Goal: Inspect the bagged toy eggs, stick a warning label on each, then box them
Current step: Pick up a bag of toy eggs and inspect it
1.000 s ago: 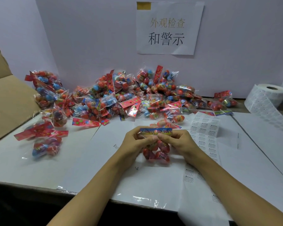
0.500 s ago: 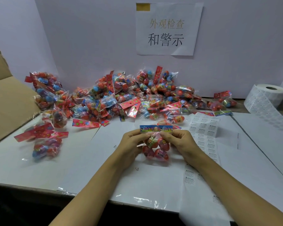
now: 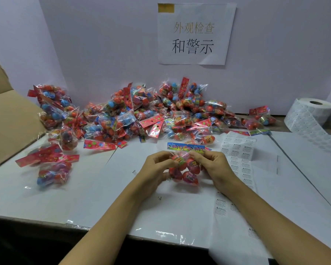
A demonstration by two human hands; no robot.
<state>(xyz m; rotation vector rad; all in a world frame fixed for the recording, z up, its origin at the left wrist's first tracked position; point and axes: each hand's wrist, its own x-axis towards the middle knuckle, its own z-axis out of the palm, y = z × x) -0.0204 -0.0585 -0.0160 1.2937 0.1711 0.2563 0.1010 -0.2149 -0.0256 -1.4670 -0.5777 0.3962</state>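
Even, soft indoor light from above, slightly cool and violet on the back wall (image 3: 103, 44); shadows are faint. Small glare streaks sit on plastic film (image 3: 172, 234) at lower centre. Wide-angle bending curves the frame edges; bags (image 3: 52, 173) at left look softly blurred

Packing workstation: posted task sign (image 3: 196, 33), label roll (image 3: 311, 113), heaped bagged toys (image 3: 151, 113)

cardboard box (image 3: 6, 119): cut off left | label sheet (image 3: 237, 150) print: unreadable (too small)
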